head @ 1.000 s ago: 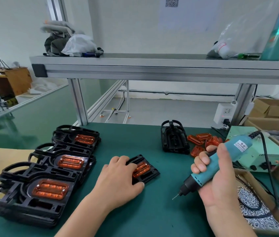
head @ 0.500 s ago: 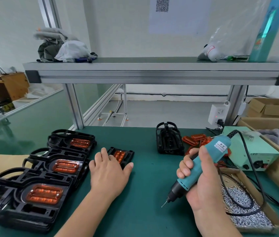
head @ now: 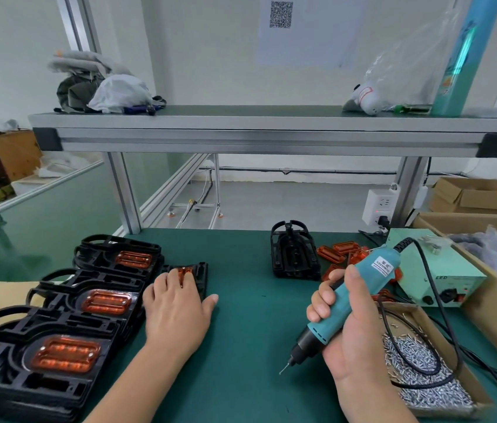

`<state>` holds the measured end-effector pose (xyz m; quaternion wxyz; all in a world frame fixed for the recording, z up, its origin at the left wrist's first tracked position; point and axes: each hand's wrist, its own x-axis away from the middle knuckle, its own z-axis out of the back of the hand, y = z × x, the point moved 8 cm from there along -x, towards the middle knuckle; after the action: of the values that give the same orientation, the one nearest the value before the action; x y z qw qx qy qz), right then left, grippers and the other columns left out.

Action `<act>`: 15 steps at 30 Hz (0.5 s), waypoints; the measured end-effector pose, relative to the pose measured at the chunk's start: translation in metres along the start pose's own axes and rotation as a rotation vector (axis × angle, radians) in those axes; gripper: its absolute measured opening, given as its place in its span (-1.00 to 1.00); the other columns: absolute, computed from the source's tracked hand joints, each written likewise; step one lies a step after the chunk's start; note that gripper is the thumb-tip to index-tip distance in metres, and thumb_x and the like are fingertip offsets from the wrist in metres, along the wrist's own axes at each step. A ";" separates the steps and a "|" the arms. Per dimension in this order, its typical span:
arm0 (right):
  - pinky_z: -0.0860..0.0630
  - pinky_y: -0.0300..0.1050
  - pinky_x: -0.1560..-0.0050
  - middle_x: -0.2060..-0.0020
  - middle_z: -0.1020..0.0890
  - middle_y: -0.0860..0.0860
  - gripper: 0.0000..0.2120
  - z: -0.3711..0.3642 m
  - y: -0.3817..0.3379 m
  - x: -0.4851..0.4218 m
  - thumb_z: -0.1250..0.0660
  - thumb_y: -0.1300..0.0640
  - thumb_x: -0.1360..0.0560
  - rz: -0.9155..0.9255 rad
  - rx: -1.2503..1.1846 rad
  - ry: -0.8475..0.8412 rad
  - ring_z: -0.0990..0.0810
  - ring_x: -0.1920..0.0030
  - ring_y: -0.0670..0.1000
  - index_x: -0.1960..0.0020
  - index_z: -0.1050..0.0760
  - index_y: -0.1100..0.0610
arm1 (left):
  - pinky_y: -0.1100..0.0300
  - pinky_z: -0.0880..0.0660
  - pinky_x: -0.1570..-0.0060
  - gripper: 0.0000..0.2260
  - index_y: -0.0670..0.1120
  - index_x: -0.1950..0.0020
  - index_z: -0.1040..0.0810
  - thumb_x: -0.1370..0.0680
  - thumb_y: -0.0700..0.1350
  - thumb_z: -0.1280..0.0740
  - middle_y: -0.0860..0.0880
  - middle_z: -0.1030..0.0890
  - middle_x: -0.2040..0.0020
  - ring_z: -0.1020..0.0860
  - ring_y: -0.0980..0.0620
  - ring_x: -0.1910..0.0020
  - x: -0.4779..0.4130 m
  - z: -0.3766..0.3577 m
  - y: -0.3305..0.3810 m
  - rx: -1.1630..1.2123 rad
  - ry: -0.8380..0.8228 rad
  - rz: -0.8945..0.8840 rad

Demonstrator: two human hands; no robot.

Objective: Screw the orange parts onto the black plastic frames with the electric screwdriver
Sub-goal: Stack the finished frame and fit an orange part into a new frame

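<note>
Head view: right fingers around screwdriver

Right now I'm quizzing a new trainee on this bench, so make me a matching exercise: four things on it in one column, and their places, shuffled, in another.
1 screwdriver
2 screws
3 bare black frame
4 loose orange parts

A beside the green box
B in the right hand
C in the cardboard tray
D back middle of the mat

Pairs: 1-B, 2-C, 3-D, 4-A.
</note>
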<state>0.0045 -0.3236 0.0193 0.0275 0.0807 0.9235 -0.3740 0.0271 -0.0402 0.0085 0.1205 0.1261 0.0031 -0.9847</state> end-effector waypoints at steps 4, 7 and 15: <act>-0.43 -0.15 0.40 0.32 -0.41 0.04 -0.73 0.000 0.001 0.000 -0.39 -0.10 -0.63 -0.009 -0.008 0.006 -0.37 0.43 -0.03 0.05 -0.54 0.10 | -0.07 -0.21 -0.45 -0.47 -0.01 -0.43 -0.50 -0.63 0.32 -0.16 -0.03 -0.43 -0.47 -0.30 -0.10 -0.49 -0.003 0.013 0.024 0.163 0.052 -0.096; -0.42 -0.15 0.42 0.33 -0.40 0.04 -0.74 -0.001 0.001 0.001 -0.39 -0.09 -0.61 -0.007 -0.018 0.019 -0.37 0.44 -0.03 0.05 -0.53 0.11 | -0.02 -0.30 -0.40 -0.48 0.00 -0.48 -0.49 -0.65 0.28 -0.17 0.00 -0.49 -0.44 -0.36 -0.09 -0.45 -0.013 0.018 0.049 0.310 0.005 -0.148; -0.41 -0.13 0.46 0.35 -0.40 0.05 -0.73 -0.005 0.004 0.003 -0.37 -0.08 -0.60 -0.023 -0.011 0.061 -0.37 0.46 -0.02 0.15 -0.59 0.08 | 0.14 -0.47 -0.14 -0.49 -0.10 -0.53 -0.43 -0.66 0.14 -0.29 0.06 -0.59 -0.22 -0.57 0.01 -0.17 -0.057 -0.006 0.111 0.750 -0.269 -0.090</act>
<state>0.0023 -0.3171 0.0194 -0.0044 0.0811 0.9268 -0.3667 0.1082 -0.1347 0.0194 0.0224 0.0311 -0.3669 -0.9295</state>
